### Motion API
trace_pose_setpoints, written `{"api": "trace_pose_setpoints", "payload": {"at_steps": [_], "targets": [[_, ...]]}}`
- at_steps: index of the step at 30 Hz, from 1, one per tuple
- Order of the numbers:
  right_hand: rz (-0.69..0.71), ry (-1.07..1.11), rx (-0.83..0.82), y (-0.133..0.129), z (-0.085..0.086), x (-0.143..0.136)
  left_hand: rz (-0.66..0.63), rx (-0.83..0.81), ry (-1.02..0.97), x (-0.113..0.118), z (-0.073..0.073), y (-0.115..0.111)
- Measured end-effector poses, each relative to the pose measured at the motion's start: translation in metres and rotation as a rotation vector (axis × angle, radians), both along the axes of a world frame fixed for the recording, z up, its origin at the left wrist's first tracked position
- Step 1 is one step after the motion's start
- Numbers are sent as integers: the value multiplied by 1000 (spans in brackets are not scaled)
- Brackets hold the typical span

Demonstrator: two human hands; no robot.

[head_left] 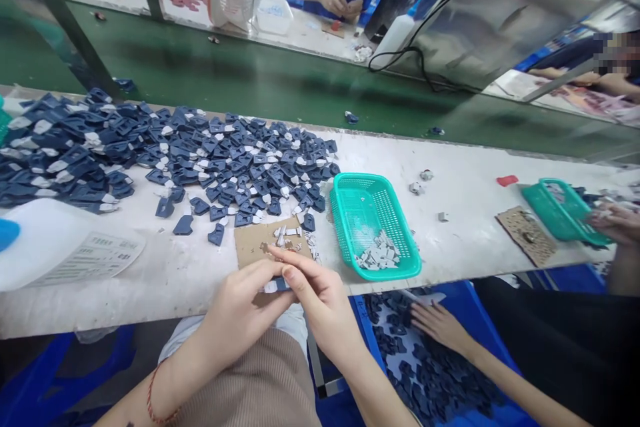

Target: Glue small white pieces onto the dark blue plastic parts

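My left hand [243, 303] and my right hand [320, 297] meet at the table's front edge. Between their closed fingers is a small dark blue plastic part [284, 284] with a white piece at its end, mostly hidden by the fingers. Just beyond my fingertips lies a piece of cardboard [250, 243] with small white plastic pieces [287, 233] on and beside it. To the right, a green basket [337, 213] holds more small white pieces [380, 252]. A large pile of dark blue parts with white ends [225, 167] spreads behind the cardboard and leftward.
A white bottle with a blue cap [65, 240] lies at the left. On the right, a co-worker's hand [440, 327] reaches over a blue crate [470, 300] of dark blue parts. A second green basket [550, 213] stands farther right. Across a green strip [280, 90], another person works.
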State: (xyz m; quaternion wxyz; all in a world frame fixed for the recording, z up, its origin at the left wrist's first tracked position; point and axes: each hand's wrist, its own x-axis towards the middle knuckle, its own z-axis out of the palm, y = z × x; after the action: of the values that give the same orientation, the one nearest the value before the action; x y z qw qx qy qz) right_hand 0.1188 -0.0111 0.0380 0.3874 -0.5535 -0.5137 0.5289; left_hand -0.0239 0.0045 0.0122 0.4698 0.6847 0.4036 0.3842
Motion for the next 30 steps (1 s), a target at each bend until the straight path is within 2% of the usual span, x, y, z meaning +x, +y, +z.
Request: {"api": "trace_pose_setpoints", "payload": {"at_steps": [3,5,9,11,13,15,18,22,26,28,30], "targets": [[58,-82,19,3,4,20,0,75,-14,5,3,10],[41,-221,53,9,7,47,10,100,3,6,6,20],[-109,-826,128,21,8,123,70,79,78,2,11,47],[-75,-1039,60,24,2,156,86,76,91,1,14,63],[6,-1102,11,26,-7,176,117,85,97,1,17,84],[68,-1112,13,26,-15,186,170,85,113,3,19,110],[91,-1102,45,29,-21,190,264,98,200,10,23,164],[52,-912,68,32,-16,194,368,232,520,24,24,251],[-122,-622,-32,43,-14,192,326,243,671,41,15,327],[-183,-461,-115,52,-16,186,284,236,740,49,6,355],[-182,-347,-186,62,-20,180,244,229,815,57,-2,374]]}}
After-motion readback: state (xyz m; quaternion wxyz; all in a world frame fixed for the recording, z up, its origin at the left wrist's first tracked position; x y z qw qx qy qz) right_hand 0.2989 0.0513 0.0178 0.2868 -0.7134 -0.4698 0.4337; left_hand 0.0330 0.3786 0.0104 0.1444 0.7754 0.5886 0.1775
